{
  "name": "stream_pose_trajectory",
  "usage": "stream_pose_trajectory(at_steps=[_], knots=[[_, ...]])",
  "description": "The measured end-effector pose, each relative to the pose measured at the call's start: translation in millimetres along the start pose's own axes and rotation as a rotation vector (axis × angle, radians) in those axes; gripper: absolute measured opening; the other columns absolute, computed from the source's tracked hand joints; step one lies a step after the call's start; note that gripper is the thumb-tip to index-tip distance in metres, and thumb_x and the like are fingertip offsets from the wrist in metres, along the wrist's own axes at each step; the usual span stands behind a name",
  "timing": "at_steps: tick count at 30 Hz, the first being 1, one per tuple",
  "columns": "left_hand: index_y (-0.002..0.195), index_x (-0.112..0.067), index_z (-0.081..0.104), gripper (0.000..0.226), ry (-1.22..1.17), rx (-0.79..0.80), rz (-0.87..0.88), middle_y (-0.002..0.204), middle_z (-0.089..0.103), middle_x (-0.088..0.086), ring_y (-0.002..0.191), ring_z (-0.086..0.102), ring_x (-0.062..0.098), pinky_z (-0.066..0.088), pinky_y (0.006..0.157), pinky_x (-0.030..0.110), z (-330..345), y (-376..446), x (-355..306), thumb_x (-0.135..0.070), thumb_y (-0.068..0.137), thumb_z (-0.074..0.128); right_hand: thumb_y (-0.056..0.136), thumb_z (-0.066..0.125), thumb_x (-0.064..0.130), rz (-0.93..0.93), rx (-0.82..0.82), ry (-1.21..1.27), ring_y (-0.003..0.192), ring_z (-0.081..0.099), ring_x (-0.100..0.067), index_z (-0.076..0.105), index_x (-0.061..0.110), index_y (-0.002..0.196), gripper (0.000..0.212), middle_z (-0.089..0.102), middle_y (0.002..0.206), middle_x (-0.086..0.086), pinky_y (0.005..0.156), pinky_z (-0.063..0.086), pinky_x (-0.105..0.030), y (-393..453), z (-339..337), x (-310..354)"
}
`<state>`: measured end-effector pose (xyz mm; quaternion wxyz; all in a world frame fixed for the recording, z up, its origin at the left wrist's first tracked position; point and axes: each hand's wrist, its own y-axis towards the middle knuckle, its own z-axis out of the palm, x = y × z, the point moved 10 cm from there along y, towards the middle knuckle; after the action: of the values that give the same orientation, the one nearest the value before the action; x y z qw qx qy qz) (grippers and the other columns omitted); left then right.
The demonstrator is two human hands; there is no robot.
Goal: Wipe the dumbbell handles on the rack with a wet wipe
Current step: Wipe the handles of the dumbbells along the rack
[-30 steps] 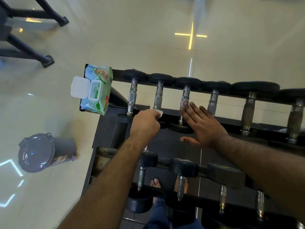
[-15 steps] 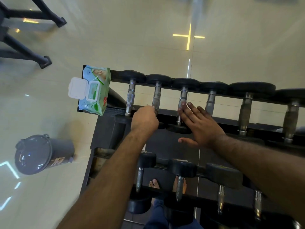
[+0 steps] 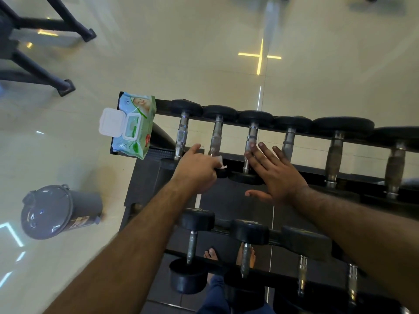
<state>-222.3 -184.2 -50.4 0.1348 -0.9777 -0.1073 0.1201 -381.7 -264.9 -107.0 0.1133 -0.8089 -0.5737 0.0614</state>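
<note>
A black rack (image 3: 317, 172) carries a top row of several dumbbells with steel handles. My left hand (image 3: 198, 169) is closed around a white wet wipe (image 3: 220, 161) at the near end of the second handle (image 3: 216, 138) from the left, with the index finger stretched toward the first handle (image 3: 182, 137). My right hand (image 3: 275, 172) lies flat with spread fingers over the near end of the third dumbbell (image 3: 251, 141). Only a small corner of the wipe shows past my fingers.
An open green-and-blue wipes pack (image 3: 133, 125) sits on the rack's left end. A grey lidded bin (image 3: 53, 211) stands on the tiled floor to the left. A lower shelf holds more dumbbells (image 3: 246, 233). Black equipment legs (image 3: 45, 75) are at top left. Feet (image 3: 212, 253) show below.
My left hand has slid back along the second handle toward its near end, and the wipe's corner shows again. My right hand has stayed on the third dumbbell.
</note>
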Motion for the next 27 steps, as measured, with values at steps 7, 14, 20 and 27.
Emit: stream_pose_trajectory(at_steps=[7, 14, 20, 27], knots=[[0.109, -0.024, 0.08, 0.018, -1.281, -0.535, -0.692, 0.101, 0.08, -0.004, 0.097, 0.074, 0.016, 0.062, 0.082, 0.034, -14.4, -97.5, 77.9, -0.016, 0.099, 0.069, 0.091, 0.03, 0.095, -0.028, -0.077, 0.031, 0.166, 0.006, -0.033, 0.011, 0.009, 0.171, 0.119, 0.01, 0.178, -0.014, 0.134, 0.011, -0.053, 0.0, -30.3, 31.1], [0.124, -0.008, 0.069, 0.029, -2.249, -0.635, -1.048, 0.122, 0.074, 0.021, 0.113, 0.07, 0.034, 0.056, 0.101, 0.042, 59.5, -146.5, 110.8, -0.007, 0.105, 0.048, 0.101, 0.063, 0.054, -0.057, 0.049, 0.032, 0.102, 0.065, -0.025, 0.064, 0.017, 0.135, 0.05, 0.065, 0.118, -0.004, 0.087, 0.058, -0.043, 102.7, -87.1, 139.4], [0.114, -0.006, 0.07, 0.017, -2.288, -0.599, -1.04, 0.108, 0.077, 0.017, 0.097, 0.073, 0.028, 0.058, 0.088, 0.038, 59.0, -171.7, 121.3, -0.015, 0.104, 0.06, 0.099, 0.072, 0.017, -0.001, 0.287, -0.218, 0.103, 0.071, -0.032, 0.073, 0.014, 0.118, 0.019, 0.069, 0.105, -0.008, 0.09, 0.062, -0.051, 128.3, -82.9, 167.0], [0.112, -0.008, 0.072, 0.014, -2.156, -0.607, -0.92, 0.108, 0.079, 0.013, 0.103, 0.074, 0.028, 0.059, 0.096, 0.044, 42.9, -174.4, 124.6, -0.008, 0.101, 0.063, 0.101, 0.069, 0.019, -0.058, 0.155, -0.173, 0.098, 0.07, -0.028, 0.074, 0.014, 0.12, 0.02, 0.07, 0.109, -0.007, 0.086, 0.062, -0.047, 114.1, -80.1, 165.5]])
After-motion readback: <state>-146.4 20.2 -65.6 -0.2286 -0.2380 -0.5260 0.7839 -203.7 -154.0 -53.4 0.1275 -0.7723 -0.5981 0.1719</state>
